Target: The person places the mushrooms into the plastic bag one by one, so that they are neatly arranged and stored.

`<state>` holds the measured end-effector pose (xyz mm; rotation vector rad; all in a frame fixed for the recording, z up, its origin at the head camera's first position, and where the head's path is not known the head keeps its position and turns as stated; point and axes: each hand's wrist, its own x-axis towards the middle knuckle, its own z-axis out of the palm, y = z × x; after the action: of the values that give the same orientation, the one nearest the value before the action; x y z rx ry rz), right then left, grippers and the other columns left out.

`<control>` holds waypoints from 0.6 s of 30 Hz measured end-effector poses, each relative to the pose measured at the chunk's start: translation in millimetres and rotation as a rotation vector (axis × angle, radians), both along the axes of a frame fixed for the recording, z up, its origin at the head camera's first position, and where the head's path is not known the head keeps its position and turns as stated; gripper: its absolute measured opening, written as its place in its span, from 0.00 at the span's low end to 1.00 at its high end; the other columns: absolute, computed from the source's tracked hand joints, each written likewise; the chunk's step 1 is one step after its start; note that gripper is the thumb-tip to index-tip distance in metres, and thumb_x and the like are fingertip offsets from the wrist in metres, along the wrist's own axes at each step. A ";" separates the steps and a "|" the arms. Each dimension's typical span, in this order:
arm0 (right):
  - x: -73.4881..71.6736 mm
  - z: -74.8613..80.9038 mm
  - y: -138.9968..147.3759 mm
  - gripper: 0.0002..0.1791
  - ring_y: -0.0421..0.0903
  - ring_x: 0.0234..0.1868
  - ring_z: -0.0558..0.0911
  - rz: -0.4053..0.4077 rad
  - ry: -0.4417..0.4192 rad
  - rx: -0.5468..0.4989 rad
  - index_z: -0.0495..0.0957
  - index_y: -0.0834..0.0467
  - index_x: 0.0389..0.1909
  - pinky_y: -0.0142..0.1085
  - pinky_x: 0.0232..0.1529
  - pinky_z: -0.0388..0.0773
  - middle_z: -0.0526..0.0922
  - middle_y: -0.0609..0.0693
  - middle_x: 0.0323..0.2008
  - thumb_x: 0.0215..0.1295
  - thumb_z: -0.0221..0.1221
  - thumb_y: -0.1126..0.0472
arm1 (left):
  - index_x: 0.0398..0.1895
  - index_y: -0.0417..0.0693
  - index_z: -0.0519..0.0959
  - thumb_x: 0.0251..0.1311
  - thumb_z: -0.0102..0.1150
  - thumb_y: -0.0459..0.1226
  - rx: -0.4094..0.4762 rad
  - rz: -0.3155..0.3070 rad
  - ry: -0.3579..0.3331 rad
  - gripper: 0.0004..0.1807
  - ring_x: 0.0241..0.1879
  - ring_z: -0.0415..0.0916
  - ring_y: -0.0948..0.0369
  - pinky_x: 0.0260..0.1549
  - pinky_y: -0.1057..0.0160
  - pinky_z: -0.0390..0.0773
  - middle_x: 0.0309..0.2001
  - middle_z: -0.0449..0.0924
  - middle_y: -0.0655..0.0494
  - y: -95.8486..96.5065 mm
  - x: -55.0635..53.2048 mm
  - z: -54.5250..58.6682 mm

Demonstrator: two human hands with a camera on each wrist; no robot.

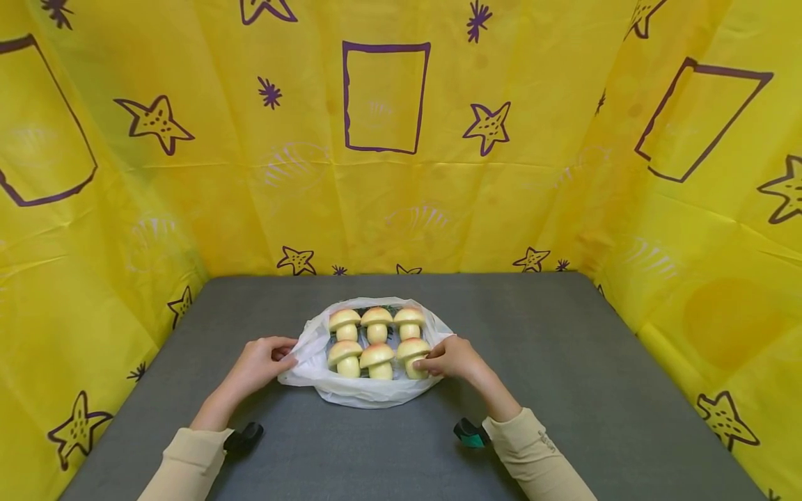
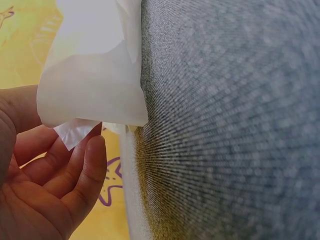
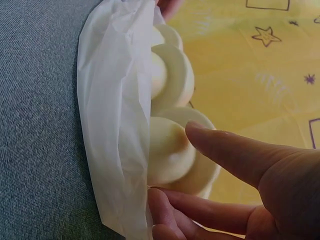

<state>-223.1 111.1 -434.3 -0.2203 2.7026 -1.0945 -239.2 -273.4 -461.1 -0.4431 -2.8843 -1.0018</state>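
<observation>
Several cream mushrooms with orange-tinged caps lie in two rows in an open white plastic bag on the table. At the bag's left edge, my left hand pinches the plastic; in the left wrist view a fold of the bag hides part of the fingers. My right hand holds the front right mushroom at its stem. Seen from the right wrist, the thumb presses the stem end of that mushroom, and the other fingers curl beside it at the bag's rim.
The dark grey table stretches around the bag on all sides. Yellow cloth with drawn stars and frames hangs along the back, left and right. Dark bands sit at both wrists, by the cuffs of beige sleeves.
</observation>
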 end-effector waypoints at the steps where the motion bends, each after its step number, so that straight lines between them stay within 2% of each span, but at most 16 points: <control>1: 0.0 0.1 0.8 0.17 0.36 0.18 0.73 0.000 0.004 0.004 0.85 0.58 0.18 0.29 0.22 0.68 0.82 0.48 0.17 0.49 0.70 0.48 | 0.46 0.39 0.82 0.53 0.65 0.36 0.001 0.002 -0.002 0.17 0.33 0.75 0.61 0.29 0.68 0.75 0.36 0.83 0.51 0.2 0.1 0.0; 18: 2.0 -2.8 3.1 0.13 0.36 0.21 0.75 -0.017 -0.002 -0.012 0.86 0.57 0.21 0.29 0.24 0.71 0.83 0.47 0.17 0.49 0.70 0.50 | 0.46 0.38 0.82 0.53 0.65 0.35 0.000 -0.005 0.019 0.16 0.33 0.76 0.61 0.29 0.68 0.76 0.35 0.83 0.51 0.3 -0.3 -0.3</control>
<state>-221.1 114.2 -437.1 -0.1990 2.7018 -1.1152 -239.5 -273.0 -461.4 -0.4581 -2.8679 -0.9924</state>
